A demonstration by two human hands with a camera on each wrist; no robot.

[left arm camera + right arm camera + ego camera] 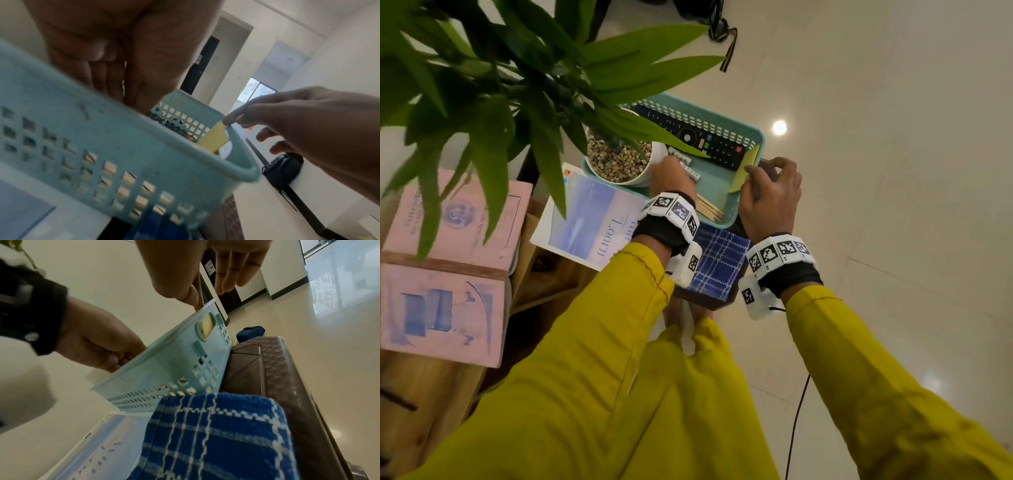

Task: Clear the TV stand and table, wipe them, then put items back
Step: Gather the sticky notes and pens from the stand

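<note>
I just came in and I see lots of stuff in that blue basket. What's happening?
A person in yellow sleeves is handling a light blue basket with both hands. The left hand reaches inside it beside the potted plant. The right hand pinches the basket's end by the yellow sticky notes. A remote also lies inside. The basket sits on a brown stool, next to a blue checked cloth and some books.

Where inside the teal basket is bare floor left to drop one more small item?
A bare strip of basket floor between the remote and wooden sticks; the plant pot crowds the left end.
</note>
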